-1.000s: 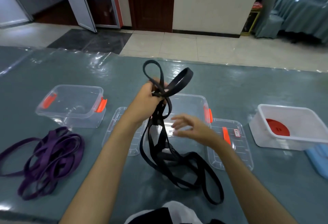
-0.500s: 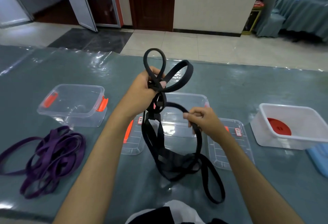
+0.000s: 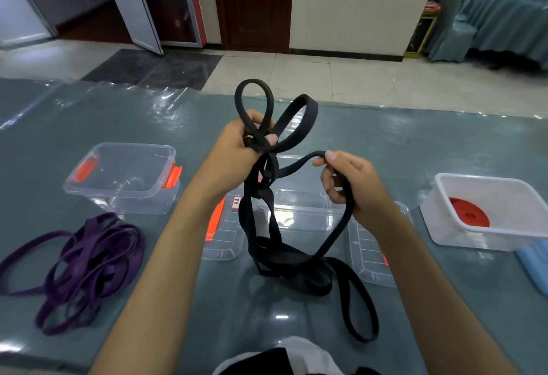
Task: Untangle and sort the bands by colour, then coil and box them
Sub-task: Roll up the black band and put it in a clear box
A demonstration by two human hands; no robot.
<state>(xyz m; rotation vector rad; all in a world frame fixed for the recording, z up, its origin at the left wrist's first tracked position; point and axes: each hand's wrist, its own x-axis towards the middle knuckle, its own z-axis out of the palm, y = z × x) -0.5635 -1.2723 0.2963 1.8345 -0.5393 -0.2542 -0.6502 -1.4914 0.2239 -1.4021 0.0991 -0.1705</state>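
At the lower left of the frame the purple bands (image 3: 80, 259) are lying in a loose heap on the grey-green table (image 3: 400, 143), apparently already set apart by colour. Just above them an open clear box (image 3: 124, 177) with orange latches is standing, probably waiting for a coil. At centre the left hand (image 3: 237, 149) is gripping a bunch of the black bands (image 3: 277, 205), two loops standing up above the fist, likely to anchor the gathered turns while the rest is hanging down to a tangled pile on the table. Right of it the right hand (image 3: 350, 181) is pinching one black strand between thumb and fingers, lifting it clear, seemingly to bring another turn up to the bunch. Behind the hands a second clear box (image 3: 299, 211) and two lids are sitting. At the right edge a white tub (image 3: 486, 211) is holding a red coil (image 3: 468, 213)
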